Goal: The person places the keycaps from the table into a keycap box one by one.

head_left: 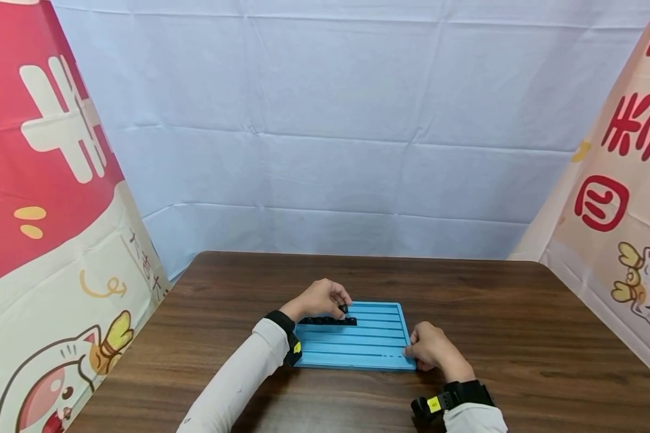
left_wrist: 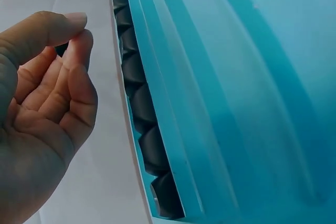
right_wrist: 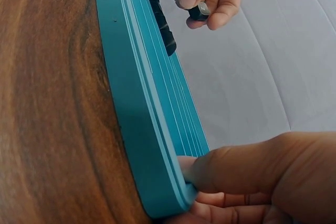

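A light-blue tray (head_left: pixel 352 355) with long parallel ridges lies on the table. Toward its far left side, several black keycaps (head_left: pixel 327 321) stand in a row along one ridge. My left hand (head_left: pixel 321 299) is raised just over the right part of this row and pinches a single black keycap (right_wrist: pixel 199 11) between thumb and fingertips. In the left wrist view that keycap is mostly hidden by the fingers. At the tray's near right corner, my right hand (head_left: pixel 432 347) grips the edge, with the thumb (right_wrist: pixel 226 169) on top and fingers at the outer side.
The brown wooden table (head_left: pixel 238 288) extends around the tray on all sides. Behind it hangs a pale blue cloth (head_left: pixel 336 150). Printed cloths stand at the left (head_left: pixel 49 240) and right (head_left: pixel 617 228).
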{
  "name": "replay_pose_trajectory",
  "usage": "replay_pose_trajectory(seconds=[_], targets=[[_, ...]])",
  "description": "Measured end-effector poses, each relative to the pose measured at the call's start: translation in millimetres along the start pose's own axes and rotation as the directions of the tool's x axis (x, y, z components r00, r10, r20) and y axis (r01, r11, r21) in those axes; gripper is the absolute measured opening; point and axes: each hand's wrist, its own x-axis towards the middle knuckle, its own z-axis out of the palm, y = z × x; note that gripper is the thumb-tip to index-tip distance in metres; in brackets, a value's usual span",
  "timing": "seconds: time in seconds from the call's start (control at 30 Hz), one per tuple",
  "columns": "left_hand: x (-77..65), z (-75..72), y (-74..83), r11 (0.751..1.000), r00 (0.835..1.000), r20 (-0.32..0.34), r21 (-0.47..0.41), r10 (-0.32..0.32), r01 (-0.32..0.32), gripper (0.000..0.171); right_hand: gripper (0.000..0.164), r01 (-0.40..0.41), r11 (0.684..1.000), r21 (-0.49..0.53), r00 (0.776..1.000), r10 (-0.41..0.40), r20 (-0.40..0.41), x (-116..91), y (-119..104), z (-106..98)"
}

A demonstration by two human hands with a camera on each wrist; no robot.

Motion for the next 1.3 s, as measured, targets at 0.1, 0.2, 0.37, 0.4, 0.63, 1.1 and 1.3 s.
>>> replay_pose_trajectory(seconds=[0.1,0.2,0.37,0.4,0.63,1.1,1.3], targets=[[-0.7,0.7,1.7,1.0,1.0,0.016,-0.002,-0.005,0.005,0.02,0.024,0.001,1.0,0.0,1.0,-0.001,0.0,-0.3,-0.5,0.1],[-0.9,1.7,2.6,1.0,1.0,0.031,0.002,-0.001,0.001,0.018,0.025,0.002,1.0,0.001,1.0,-0.002,-0.003,-0.7,-0.8,0.4],[-1.0,3.6,3.5,1.0,0.999,0.036,0.017,0.006,-0.007,0.017,0.024,0.006,1.0,-0.002,1.0,-0.006,-0.004,-0.9,-0.8,1.1],[-1.2,3.9,4.2,1.0,0.999,0.037,0.018,0.009,-0.009,0.017,0.024,0.006,1.0,-0.003,1.0,-0.006,-0.004,-0.9,-0.7,1.2],[-2.8,6.2,6.5,1.0,1.0,0.016,0.02,-0.007,0.007,0.019,0.022,-0.003,1.0,-0.014,1.0,0.003,-0.002,-0.3,-0.1,1.7],[-2.4,7.2,4.4,0.998,1.0,-0.019,0.056,0.003,-0.002,0.015,0.022,0.003,1.0,-0.022,1.0,-0.003,-0.004,-0.4,0.6,0.9],[0.4,10.9,11.0,0.993,0.999,-0.048,0.121,0.006,0.0,0.013,0.023,0.001,1.0,-0.028,1.0,-0.001,-0.001,0.3,0.2,0.4]])
